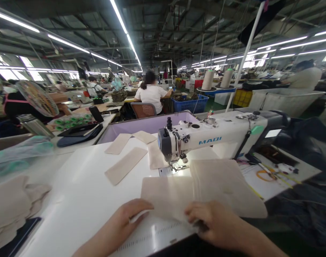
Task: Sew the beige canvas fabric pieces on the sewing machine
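A beige fabric piece (pixel 165 192) lies on the white sewing table, in front of the needle area of a white sewing machine (pixel 202 139). My left hand (pixel 130 217) has its fingers and thumb at the piece's lower left edge, pinching it. My right hand (pixel 211 219) is closed, its curled fingers gripping the piece's lower edge; a small dark thing under its palm is too unclear to name. A larger beige fabric panel (pixel 224 185) lies to the right, meeting the smaller piece below the presser foot (pixel 179 167). The needle tip is hard to make out.
Loose beige strips (pixel 126 166) lie left of the machine. Stacked beige fabric (pixel 10 203) is at far left. Orange-handled scissors (pixel 266 175) lie at right. A purple-lined bin (pixel 146 123) stands behind the table. Thread cones (pixel 207 80) stand beyond. A co-worker in white (pixel 152 94) sits ahead.
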`<state>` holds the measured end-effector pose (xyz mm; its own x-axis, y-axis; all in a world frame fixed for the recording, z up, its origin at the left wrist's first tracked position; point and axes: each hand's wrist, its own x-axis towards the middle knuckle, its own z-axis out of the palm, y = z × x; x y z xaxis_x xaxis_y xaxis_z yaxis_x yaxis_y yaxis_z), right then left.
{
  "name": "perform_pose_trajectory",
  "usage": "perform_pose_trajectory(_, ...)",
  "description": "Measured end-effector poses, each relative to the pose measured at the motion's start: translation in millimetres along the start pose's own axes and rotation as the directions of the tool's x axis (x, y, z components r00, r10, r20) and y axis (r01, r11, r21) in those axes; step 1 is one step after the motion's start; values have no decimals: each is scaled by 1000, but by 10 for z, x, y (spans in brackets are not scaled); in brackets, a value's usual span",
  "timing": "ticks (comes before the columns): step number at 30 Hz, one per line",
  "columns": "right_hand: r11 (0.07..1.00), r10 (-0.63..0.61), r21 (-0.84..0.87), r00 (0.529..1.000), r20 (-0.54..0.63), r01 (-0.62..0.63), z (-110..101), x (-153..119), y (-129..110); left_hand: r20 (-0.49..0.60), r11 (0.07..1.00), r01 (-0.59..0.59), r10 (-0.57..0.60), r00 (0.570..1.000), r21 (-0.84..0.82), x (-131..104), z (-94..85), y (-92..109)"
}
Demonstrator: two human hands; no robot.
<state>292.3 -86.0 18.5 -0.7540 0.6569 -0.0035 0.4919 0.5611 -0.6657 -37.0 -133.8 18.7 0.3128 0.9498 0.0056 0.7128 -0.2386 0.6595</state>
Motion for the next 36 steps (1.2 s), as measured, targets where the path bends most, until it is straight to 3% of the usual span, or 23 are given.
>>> perform_pose_trajectory(3,989,136,72,981,-135,-127,-24,230,-18,-138,984,178,-176,975,6,152,-12,96)
perform_pose_trajectory(7,901,423,264,835,-353,-345,88,544,90,-273,933,340,-299,914,117,327,11,97)
perform_pose_trajectory(10,862,499,322,767,-404,-391,210,611,125,-263,913,382,-336,904,146,344,21,45)
perform_pose_trajectory(14,863,455,420,792,-408,-280,268,560,87,-251,904,391,-344,905,172,301,21,0)
perform_pose_trajectory(19,930,322,295,871,-371,-218,277,557,63,-273,868,452,-393,878,203,291,24,-17)
perform_pose_trajectory(23,942,332,191,859,-389,-277,322,591,60,-255,820,516,-458,852,249,301,19,18)
perform_pose_trajectory(29,939,345,154,852,-394,-309,336,597,59,-237,829,494,-442,865,261,310,24,7)
perform_pose_trajectory(36,930,368,142,838,-404,-340,362,598,64,-249,816,516,-459,853,261,325,28,-7)
